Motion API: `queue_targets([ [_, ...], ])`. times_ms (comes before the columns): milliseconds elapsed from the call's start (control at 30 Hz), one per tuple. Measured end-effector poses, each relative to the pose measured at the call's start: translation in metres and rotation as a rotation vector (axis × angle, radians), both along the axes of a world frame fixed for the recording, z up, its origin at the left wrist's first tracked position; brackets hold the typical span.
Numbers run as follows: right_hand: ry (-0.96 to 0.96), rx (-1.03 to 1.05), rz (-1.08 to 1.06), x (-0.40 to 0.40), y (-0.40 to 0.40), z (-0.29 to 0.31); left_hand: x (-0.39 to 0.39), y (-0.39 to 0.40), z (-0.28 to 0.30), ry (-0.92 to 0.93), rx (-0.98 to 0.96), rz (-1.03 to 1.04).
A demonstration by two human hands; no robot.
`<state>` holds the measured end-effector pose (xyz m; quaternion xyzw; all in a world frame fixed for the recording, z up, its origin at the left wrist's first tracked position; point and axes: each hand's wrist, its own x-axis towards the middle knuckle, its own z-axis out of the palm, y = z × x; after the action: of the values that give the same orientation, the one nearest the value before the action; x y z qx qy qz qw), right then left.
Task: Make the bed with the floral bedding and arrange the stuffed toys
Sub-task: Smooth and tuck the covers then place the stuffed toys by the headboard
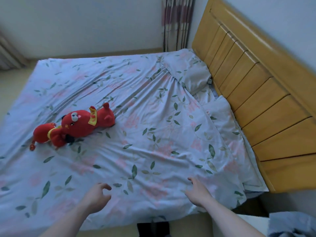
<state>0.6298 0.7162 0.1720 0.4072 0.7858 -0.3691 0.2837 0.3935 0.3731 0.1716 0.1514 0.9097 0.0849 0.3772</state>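
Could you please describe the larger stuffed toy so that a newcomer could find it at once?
On the floral duvet, look far from the wooden headboard. Two red toys lie touching there; the larger red toy has big eyes and a yellow tag, unlike the smaller red toy.

We lose both forearms at the bottom edge. The left hand (pixel 98 196) is motion-blurred, so its curled fingers (pixel 106 186) cannot be read as touching the floral duvet (pixel 136 137) or not. The two red stuffed toys (pixel 75 127) overlap; where one ends is unclear. The near pillow (pixel 225 122) lies half under the duvet. The wooden headboard (pixel 256 86) runs off the right edge, the curtain (pixel 177 23) off the top, and a blurred grey cloth (pixel 292 224) fills the bottom-right corner
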Motion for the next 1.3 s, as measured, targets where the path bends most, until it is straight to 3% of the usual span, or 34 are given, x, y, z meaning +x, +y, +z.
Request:
queue_targets([
  [467, 0.077, -0.003, 0.246, -0.081, -0.110, 0.032, 0.009, -0.139, 0.016, 0.102, 0.086, 0.196],
  [667, 0.103, 0.018, 0.302, -0.141, -0.225, 0.039, -0.011, -0.250, 0.020, 0.122, 0.122, 0.258],
  [1000, 0.134, -0.131, 0.308, -0.209, -0.463, 0.045, -0.068, -0.467, 0.047, 0.197, 0.145, 0.352],
  [1300, 0.150, -0.120, 0.399, -0.315, -0.563, 0.058, -0.141, -0.565, 0.049, 0.206, 0.194, 0.422],
])
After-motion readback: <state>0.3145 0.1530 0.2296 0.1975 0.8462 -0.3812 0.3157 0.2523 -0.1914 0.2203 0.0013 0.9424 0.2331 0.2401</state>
